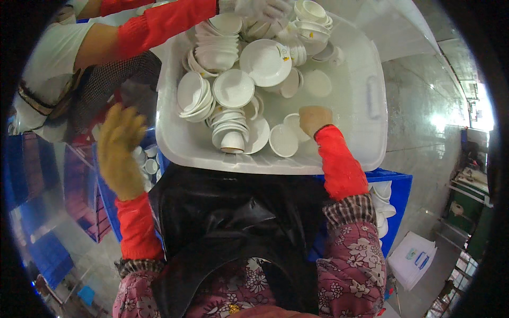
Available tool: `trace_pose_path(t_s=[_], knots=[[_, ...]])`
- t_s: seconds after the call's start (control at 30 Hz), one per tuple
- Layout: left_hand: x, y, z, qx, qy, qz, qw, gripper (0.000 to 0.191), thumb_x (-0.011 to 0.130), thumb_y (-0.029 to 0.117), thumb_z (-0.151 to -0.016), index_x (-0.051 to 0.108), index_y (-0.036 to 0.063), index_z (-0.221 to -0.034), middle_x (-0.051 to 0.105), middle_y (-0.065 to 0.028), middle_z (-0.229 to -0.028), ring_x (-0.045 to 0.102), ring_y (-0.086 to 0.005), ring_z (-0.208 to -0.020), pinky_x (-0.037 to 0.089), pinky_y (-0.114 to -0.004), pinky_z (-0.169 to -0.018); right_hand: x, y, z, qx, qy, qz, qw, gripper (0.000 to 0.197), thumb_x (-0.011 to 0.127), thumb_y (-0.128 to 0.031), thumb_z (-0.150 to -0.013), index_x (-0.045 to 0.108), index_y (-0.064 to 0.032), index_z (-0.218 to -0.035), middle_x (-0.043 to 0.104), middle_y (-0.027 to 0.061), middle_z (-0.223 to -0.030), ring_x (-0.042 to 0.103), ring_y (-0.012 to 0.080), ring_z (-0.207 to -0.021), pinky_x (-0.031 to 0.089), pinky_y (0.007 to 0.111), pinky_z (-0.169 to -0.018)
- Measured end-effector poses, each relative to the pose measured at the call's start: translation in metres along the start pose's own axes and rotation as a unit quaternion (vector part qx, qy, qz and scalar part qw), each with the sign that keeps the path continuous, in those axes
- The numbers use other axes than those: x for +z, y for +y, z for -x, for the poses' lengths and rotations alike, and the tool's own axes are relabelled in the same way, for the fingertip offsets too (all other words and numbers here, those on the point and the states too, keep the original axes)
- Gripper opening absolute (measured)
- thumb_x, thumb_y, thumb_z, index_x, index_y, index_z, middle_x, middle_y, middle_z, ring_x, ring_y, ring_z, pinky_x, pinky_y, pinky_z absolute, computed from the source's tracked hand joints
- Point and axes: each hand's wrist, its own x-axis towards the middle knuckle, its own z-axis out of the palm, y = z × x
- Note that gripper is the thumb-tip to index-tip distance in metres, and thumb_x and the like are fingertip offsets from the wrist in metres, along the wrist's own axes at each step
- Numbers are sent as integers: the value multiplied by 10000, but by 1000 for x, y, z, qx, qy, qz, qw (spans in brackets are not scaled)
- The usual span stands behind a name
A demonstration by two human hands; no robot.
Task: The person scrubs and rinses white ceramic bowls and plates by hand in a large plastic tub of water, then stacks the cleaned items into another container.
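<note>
A large translucent plastic tub (368, 119) holds cloudy water and white ceramic dishes. My left hand (121, 151), in a yellow-brown glove, is raised outside the tub's left side, fingers apart, over a blue crate. My right hand (315, 119), with a red cuff, dips into the water beside white dishes (284, 140); its fingers are hidden. A round plate with a yellow motif (265, 63), a white bowl (234, 88), stacked bowls (216, 51) and a small cup (232, 142) lie left of it. More stacked bowls (314, 31) stand at the far side.
A co-worker's gloved hands (264, 10) reach over the tub's far left part. Blue crates with white cups (151, 166) and white dishes (382, 206) stand at the near left and right. A white box (411, 260) lies on the floor at right.
</note>
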Motion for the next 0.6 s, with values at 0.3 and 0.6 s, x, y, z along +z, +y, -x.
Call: trace_pose_path(t_s=[0.3,0.6], knots=[[147,-53,0,-35,-319,-133,938,626,708,71,-761,503,-25,-1345,602,-178,-1259,582,-243,-1142,460,-336,-950,-108,-43,48,-181,341,-63,920,373,658,-210,-770,631,-84,-1120,641,91,-724,645,308,-690,482,450,-609],[152,-86,-11,-30,-133,44,990,329,494,9,-889,632,25,-1188,647,-102,-1094,603,-163,-973,487,-270,-820,-68,-105,27,-63,-12,-541,839,371,655,-171,-818,613,-60,-1169,682,159,-992,660,329,-949,530,399,-798]])
